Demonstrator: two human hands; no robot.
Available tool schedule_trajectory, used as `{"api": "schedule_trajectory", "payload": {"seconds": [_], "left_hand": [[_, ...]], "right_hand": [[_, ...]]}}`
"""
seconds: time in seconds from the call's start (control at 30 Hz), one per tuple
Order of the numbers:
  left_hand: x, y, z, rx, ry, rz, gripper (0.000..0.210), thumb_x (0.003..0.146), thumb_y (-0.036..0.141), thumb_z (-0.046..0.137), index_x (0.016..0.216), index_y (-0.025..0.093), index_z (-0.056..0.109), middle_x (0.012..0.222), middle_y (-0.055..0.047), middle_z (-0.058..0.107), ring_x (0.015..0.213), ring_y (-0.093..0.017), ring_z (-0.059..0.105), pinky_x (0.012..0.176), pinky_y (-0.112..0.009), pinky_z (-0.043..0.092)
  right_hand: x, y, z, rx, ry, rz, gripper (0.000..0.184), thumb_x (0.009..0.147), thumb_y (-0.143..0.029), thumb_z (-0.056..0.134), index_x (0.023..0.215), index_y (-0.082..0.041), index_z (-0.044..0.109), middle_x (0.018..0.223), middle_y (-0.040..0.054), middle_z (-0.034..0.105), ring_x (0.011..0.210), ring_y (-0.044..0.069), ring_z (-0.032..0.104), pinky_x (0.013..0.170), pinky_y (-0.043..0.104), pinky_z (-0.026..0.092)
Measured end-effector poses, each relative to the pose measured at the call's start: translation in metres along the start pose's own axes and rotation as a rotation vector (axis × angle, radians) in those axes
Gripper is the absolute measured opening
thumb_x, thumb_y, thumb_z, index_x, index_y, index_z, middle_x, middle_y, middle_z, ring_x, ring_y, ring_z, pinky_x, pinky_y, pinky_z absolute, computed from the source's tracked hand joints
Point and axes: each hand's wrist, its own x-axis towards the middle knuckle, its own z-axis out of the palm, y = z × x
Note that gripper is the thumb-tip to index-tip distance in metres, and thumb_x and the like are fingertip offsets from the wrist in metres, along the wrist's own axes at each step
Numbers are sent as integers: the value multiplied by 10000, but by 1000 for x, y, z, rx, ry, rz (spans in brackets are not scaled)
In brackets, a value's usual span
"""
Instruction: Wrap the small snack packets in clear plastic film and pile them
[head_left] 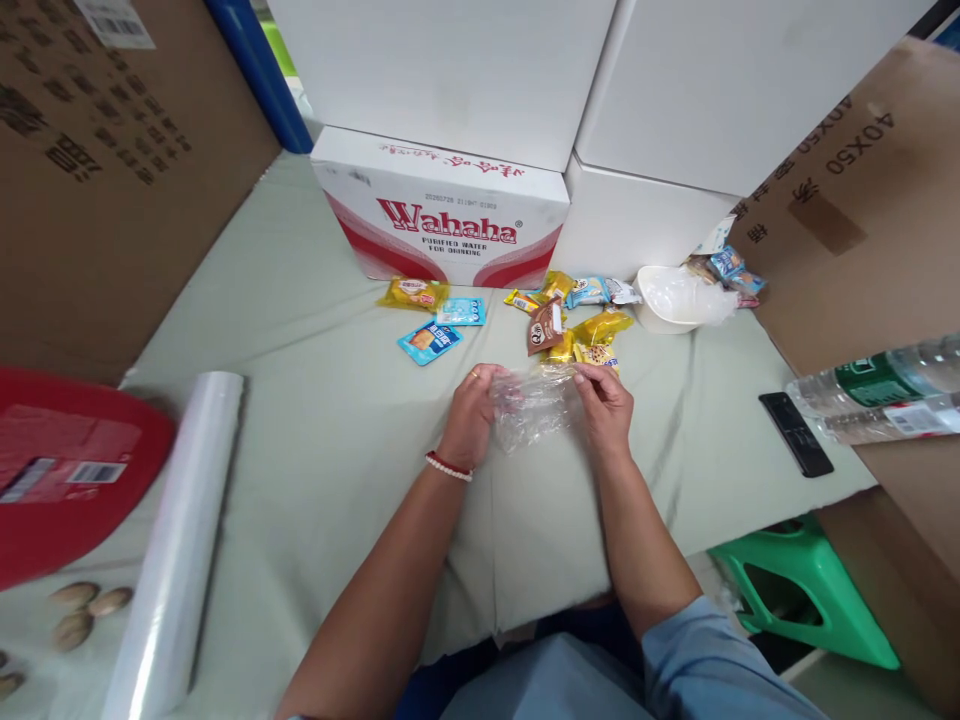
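A clear plastic bag (536, 415) is stretched between my two hands above the cloth. My left hand (474, 415), with a beaded bracelet at the wrist, pinches its left edge. On the opposite side, my right hand (606, 405) grips the upper right corner between thumb and fingers. Just beyond the bag lies a cluster of wrapped snacks, among them a brown packet (545, 327) and a yellow packet (602, 327). Farther left are a blue snack packet (430, 342), a light blue packet (461, 312) and a yellow wrapped snack (413, 293).
A Wahaha carton (450, 235) stands behind the snacks. To the right are a white bowl (664, 305), a phone (796, 433) and plastic bottles (874, 385). On the left lie a plastic film roll (180, 540), a red container (75, 470) and several walnut-like brown objects (73, 630).
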Motion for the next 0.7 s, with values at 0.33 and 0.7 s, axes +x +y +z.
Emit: {"api": "schedule_trajectory", "payload": {"seconds": [0.33,0.7], "left_hand": [[-4,-3,1,204,-189,-120,567,715,714,806,815,178,651,777,-14,648,580,-130,576,519,-252,435],[-3,1,7,233,-151,37,489,718,611,847,716,171,633,644,27,537,598,-101,426,578,-239,327]], "right_hand": [[-2,-12,0,-115,-7,-71,159,951,-384,704,959,-245,781,955,55,735,935,216,687,878,380,574],[-6,-36,6,-235,-265,-339,156,963,-242,691,989,-317,825,1091,57,714,988,227,616,871,415,538]]}}
